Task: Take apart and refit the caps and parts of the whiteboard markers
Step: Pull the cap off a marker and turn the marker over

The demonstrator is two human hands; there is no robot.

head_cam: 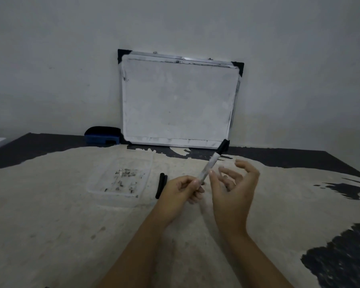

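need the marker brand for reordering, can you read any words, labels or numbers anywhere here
No text is legible.
Whiteboard marker in the left hand: barrel print too blurred to read.
Clear plastic tray: dark marks only, no readable text.
Whiteboard: wiped, only smudges.
Blue eraser: no visible label.

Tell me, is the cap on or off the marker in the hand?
On. The marker, held by the left hand, has its black cap seated on the far end.
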